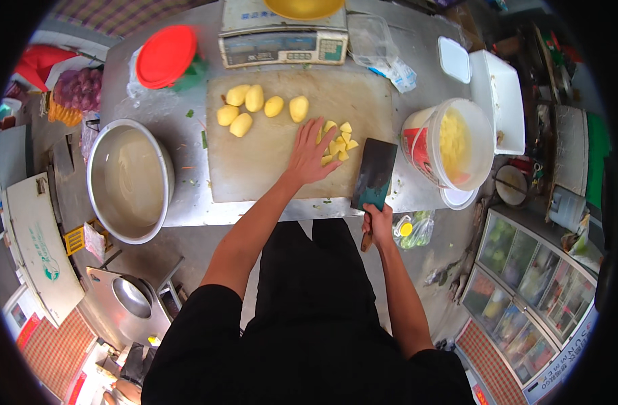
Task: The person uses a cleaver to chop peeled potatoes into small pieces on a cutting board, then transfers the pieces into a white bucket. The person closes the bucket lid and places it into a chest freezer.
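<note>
Several whole peeled potatoes [254,98] lie along the upper left part of a worn cutting board [258,167]. Right of them is a small heap of potato chunks [346,137]. My left hand [309,157] is spread flat over the board, its fingers apart and its thumb and index finger beside the chunks, partly covering them. In my right hand [379,223] is the wooden handle of a cleaver [375,169], its broad dark blade lying at the board's right edge. A white plastic bucket [425,139] holding yellow pieces stands to the right of the board.
A metal basin [93,177] of liquid stands at the left table edge. Behind the board are a weighing scale [283,48], a red-lidded container [166,56] and a clear plastic tub [369,38]. A white foam box [509,106] sits at the far right.
</note>
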Demonstrator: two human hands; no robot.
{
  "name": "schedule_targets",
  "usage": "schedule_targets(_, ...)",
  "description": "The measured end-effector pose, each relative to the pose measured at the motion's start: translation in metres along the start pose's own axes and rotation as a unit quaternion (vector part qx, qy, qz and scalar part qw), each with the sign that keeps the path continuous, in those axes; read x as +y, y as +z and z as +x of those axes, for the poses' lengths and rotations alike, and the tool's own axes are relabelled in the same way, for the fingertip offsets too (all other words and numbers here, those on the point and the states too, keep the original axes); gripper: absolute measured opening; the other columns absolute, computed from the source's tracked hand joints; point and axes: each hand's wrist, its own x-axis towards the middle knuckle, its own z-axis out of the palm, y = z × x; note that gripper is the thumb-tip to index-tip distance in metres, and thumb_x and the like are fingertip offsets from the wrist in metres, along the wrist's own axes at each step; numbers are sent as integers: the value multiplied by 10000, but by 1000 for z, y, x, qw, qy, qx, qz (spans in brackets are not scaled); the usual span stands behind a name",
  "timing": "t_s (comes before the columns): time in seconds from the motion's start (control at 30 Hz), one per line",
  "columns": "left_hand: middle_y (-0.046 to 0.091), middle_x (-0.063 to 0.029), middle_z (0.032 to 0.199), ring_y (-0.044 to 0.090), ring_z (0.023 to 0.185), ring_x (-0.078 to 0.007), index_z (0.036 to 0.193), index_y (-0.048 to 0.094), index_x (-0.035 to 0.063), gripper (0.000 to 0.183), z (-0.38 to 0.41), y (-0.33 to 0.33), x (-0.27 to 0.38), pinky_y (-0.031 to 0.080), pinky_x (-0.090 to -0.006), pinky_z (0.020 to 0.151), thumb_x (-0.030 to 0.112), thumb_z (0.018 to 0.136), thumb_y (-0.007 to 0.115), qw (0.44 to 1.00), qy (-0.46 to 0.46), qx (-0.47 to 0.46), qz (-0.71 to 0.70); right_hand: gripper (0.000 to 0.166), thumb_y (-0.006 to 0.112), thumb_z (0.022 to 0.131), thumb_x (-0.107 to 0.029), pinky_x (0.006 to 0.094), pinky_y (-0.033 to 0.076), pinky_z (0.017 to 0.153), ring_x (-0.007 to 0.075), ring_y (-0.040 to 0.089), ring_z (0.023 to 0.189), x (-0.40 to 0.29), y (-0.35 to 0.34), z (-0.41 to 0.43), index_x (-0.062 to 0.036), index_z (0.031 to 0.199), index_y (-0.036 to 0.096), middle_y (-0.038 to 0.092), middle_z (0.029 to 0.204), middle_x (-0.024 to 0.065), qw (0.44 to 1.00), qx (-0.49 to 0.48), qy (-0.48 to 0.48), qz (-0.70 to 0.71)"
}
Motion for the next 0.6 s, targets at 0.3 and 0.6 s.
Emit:
schedule_targets(0.3,328,-167,1578,283,1422,-469,1488,499,217,822,45,22,23,197,-636,1173,550,780,749,993,40,-89,64,220,672,876,-143,321,363,331,148,487,352,13,46,49,-59,722,538,489,496,22,999,-44,-16,16)
schedule_targets(0.6,385,-239,1519,376,1362,-446,1335,629,84,622,28,19,34,317,-526,1135,220,748,781,997,-50,48,-35,154,638,872,-86,344,386,324,173,509,347,18,102,46,-3,762,568,511,505,53,992,-116,-5,49)
